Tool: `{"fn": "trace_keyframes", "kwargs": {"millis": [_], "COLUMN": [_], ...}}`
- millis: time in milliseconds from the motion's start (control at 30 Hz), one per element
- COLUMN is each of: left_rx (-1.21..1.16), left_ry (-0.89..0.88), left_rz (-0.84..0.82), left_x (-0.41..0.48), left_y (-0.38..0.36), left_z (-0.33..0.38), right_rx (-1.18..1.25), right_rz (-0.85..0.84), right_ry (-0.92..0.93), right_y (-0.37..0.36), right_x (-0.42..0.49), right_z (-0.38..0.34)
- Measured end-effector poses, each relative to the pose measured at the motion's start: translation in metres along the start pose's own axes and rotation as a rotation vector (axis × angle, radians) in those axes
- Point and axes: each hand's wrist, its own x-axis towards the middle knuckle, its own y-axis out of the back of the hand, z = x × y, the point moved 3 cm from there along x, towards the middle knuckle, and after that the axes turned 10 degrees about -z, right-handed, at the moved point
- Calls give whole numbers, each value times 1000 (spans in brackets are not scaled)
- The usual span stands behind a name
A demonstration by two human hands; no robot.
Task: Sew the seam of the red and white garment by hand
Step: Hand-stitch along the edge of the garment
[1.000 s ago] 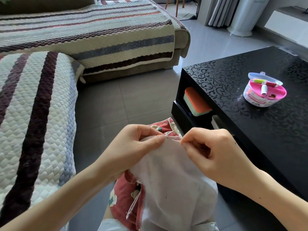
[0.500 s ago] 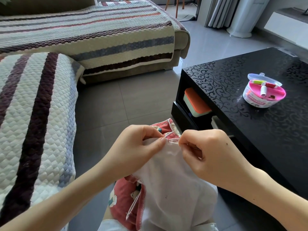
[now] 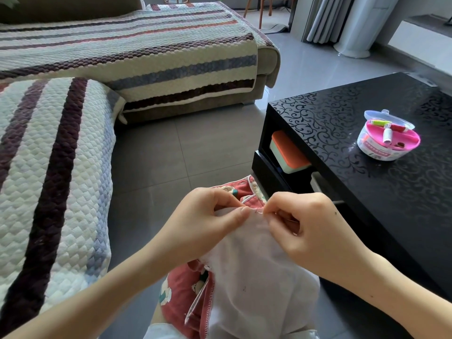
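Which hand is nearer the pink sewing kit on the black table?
Right. The right hand pinches the needle at the garment seam, below and left of the sewing kit; the left hand grips the fabric further left.

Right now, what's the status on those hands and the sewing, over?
Left hand pinching red and white garment at the seam. Right hand pinching needle at the seam edge. Nothing blocking the work.

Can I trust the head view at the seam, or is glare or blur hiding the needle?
Head view: red and white fabric garment sharp, evenly lit between left hand and right hand; thin metal needle only a faint glint; window glare on the glossy black patterned table; wide-angle bends frame edges.
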Motion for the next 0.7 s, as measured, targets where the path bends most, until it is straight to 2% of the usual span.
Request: {"fn": "trace_keyframes", "kwargs": {"millis": [200, 500, 700], "left_rx": [-115, -520, -647], "left_ry": [67, 117, 115], "left_rz": [-47, -202, -257], "left_x": [2, 1, 2], "left_y": [-1, -5, -7], "left_z": [-4, -5, -5], "right_rx": [185, 790, 912], "right_rz": [5, -112, -168], "right_ry": [-19, -152, -198], "right_y": [2, 5, -1], "right_x": [-2, -1, 1], "right_z": [5, 21, 26]}}
